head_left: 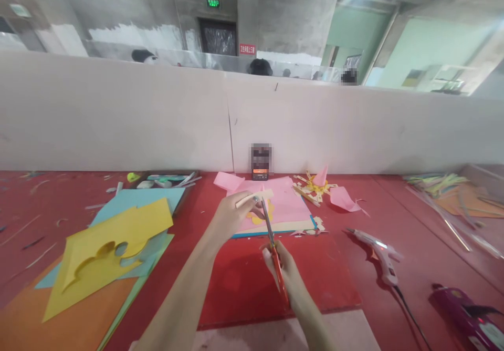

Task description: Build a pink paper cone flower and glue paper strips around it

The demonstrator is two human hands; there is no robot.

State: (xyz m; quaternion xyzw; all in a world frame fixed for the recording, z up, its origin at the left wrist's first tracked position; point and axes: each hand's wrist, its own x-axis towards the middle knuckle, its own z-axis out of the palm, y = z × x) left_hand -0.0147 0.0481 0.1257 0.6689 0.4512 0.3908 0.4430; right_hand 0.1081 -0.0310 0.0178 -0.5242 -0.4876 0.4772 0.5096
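one red tabletop [338, 230] before white partition [323, 125], left fingers [247, 207] tight on cream strip [265, 194], right fingers [284, 252] round scissors [279, 275]

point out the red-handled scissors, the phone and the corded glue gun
Red-handled scissors [275, 259], head view: upper part of the handles
Phone [260, 161], head view: the screen
Corded glue gun [378, 247], head view: middle of the body
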